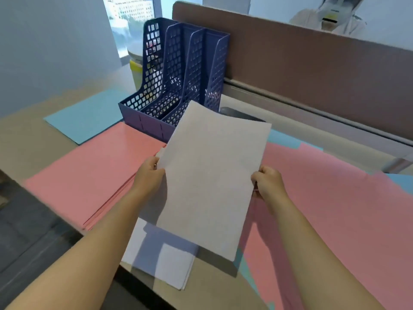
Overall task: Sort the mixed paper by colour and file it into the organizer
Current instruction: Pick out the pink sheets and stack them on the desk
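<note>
Head view: both hands, left (148, 175) and right (268, 183), fingers curled, grip white sheets (212, 175); organizer (178, 86) looks empty; pink (89, 171) and blue (89, 115) piles unfiled.

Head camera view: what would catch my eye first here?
The white sheet held up mid-frame, the left hand and right hand each gripping a side edge. Behind it stands a dark blue mesh organizer, its slots apparently empty. Pink paper covers much of the desk, and a light blue sheet lies left of the organizer.
</note>
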Tool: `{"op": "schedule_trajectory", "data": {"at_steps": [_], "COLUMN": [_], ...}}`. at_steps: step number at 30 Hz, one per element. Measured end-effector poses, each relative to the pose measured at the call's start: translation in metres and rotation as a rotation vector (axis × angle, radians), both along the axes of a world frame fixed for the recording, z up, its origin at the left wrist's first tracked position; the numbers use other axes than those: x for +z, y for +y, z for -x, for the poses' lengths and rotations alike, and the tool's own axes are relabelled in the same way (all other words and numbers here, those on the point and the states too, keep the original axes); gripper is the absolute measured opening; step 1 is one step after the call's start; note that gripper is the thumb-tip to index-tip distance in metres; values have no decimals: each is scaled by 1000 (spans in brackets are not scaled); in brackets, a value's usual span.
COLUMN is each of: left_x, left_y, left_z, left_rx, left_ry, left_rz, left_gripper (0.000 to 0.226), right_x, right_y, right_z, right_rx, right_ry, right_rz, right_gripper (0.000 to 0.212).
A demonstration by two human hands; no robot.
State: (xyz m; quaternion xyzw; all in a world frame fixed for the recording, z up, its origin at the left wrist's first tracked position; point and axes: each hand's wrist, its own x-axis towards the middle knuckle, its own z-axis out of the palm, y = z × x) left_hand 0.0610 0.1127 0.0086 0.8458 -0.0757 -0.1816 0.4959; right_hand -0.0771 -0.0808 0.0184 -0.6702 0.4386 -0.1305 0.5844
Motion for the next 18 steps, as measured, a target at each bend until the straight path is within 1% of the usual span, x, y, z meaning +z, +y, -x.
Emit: {"op": "schedule_trajectory", "data": {"at_steps": [5, 9, 11, 12, 13, 14, 16, 18], "left_x": [-35, -56, -63, -65, -66, -67, -67, -64], "left_y": [58, 82, 87, 88, 89, 90, 91, 90], "left_z": [-32, -45, -48, -49, -49, -49, -49, -49], "left_rx": [-86, -159, -200, -217, -228, -230, -222, -215], "left_ry": [115, 150, 134, 117, 99, 82, 33, -75], "left_rz": [-220, -318, -354, -370, -386, -396, -426, -468], "left_gripper": [21, 27, 25, 20, 14, 15, 29, 38], "right_x": [-38, -60, -68, -72, -77, -81, -86, -82], "right_y": [59, 86, 92, 94, 94, 95, 95, 94], "right_z": [-17, -28, -33, -35, -36, -37, -37, -35], "right_rx": [-14, -38, -44, -50, -61, -69, -85, -98], "right_ry": [129, 187, 210, 226, 242, 257, 279, 286], "right_rz": [-25, -31, -26, -19, -13, 2, 44, 89], "right_gripper": [33, 34, 35, 35, 33, 28, 17, 22]}}
